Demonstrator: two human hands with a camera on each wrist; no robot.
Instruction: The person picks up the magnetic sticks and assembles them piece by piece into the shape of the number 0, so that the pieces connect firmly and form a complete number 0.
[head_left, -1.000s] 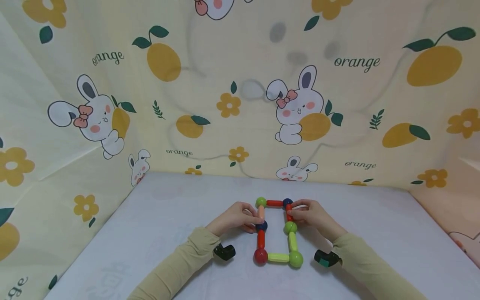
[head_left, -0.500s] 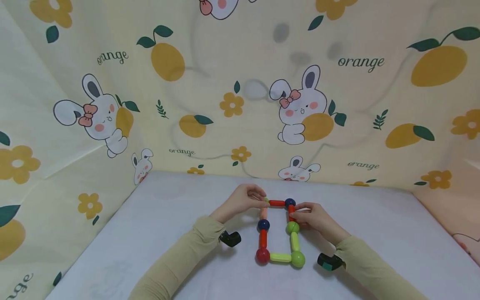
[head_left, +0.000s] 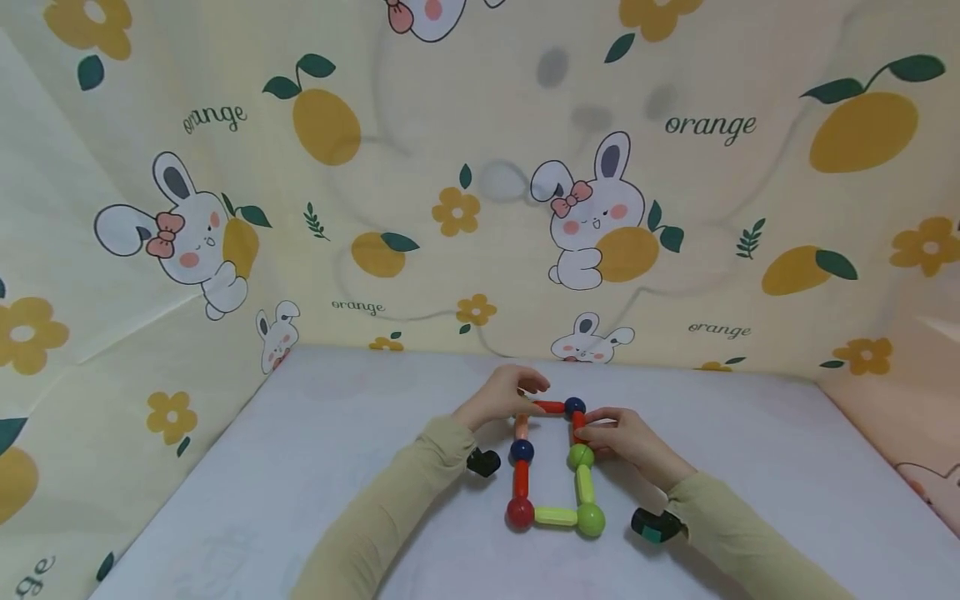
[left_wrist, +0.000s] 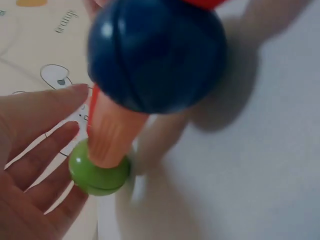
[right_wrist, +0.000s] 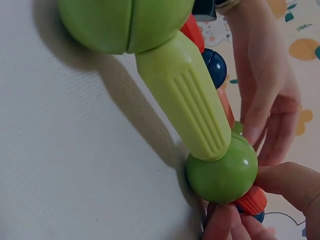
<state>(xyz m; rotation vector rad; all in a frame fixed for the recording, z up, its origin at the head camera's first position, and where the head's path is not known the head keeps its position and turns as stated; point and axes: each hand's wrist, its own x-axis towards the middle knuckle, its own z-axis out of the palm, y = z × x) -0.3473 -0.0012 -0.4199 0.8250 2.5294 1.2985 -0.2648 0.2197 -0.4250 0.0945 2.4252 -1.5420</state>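
Balls and ridged rods, joined end to end, form a long rectangle lying on the white table. At its far left corner my left hand point(head_left: 498, 397) reaches over the green ball point(left_wrist: 100, 175), fingers spread loosely, thumb by the far red rod point(head_left: 552, 407). A peach rod point(left_wrist: 112, 132) links that ball to a blue ball point(head_left: 522, 452). Across from it, my right hand point(head_left: 626, 435) pinches the right-hand red rod point(head_left: 579, 419), between the far blue ball point(head_left: 575, 407) and a green ball point(head_left: 581, 457). The head view mostly hides the far left green ball behind the left hand.
Nearer me lie a red ball point(head_left: 520, 513), a yellow-green rod point(head_left: 556, 517) and a larger green ball point(head_left: 591, 520). A fabric backdrop point(head_left: 420, 167) printed with rabbits and oranges rises behind the table point(head_left: 360, 517).
My left hand has moved from the left-side blue ball and peach rod up to the far left corner, and its fingers have spread. My right hand stays on its red rod.
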